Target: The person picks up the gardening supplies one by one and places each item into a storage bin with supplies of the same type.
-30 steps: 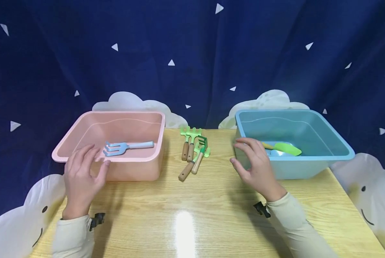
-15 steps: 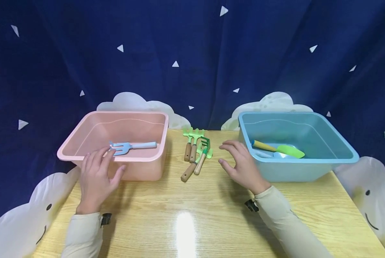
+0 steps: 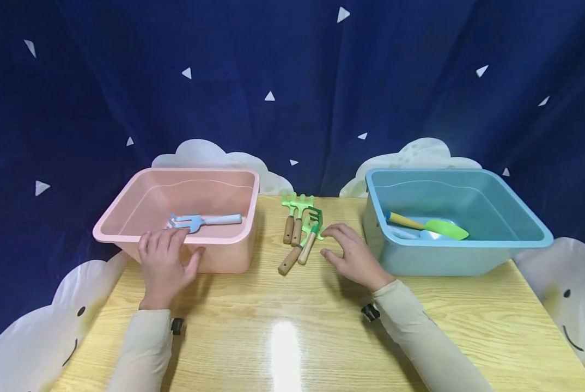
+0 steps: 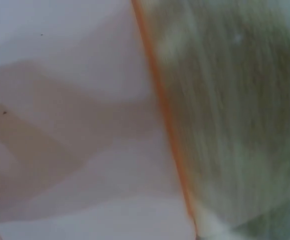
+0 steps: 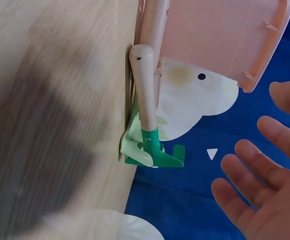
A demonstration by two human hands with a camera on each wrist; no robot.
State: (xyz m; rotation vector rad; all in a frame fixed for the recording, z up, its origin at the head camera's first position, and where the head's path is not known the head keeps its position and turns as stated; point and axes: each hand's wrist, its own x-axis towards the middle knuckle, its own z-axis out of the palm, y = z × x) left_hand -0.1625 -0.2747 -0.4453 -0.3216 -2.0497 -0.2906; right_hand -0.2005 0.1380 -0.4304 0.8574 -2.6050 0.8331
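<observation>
In the head view, my left hand (image 3: pixel 166 267) is at the front rim of the pink bin (image 3: pixel 224 240), holding nothing; I cannot tell if the fingertips touch it. A light-blue hand fork (image 3: pixel 193 222) lies inside. My right hand (image 3: pixel 353 257) hovers with spread fingers just right of several small garden rakes. Closest to it is a dark-green hand rake (image 3: pixel 309 243) with a pale wooden handle, lying across a brown-handled tool (image 3: pixel 290 261) with a light-green head. Two light-green rakes (image 3: pixel 297 228) lie behind them. The right wrist view shows the fingers (image 5: pixel 234 172) apart from the dark-green rake.
At the right stands a blue bin (image 3: pixel 469 243). It holds a green trowel (image 3: pixel 444 228) with a yellow handle and a light-blue tool (image 3: pixel 430 235). A dark blue curtain (image 3: pixel 302 71) hangs behind the wooden table (image 3: pixel 233 326).
My right hand has moved left from the blue bin's front corner to beside the rakes. My left hand has shifted right along the pink bin's front rim. The tools have not moved.
</observation>
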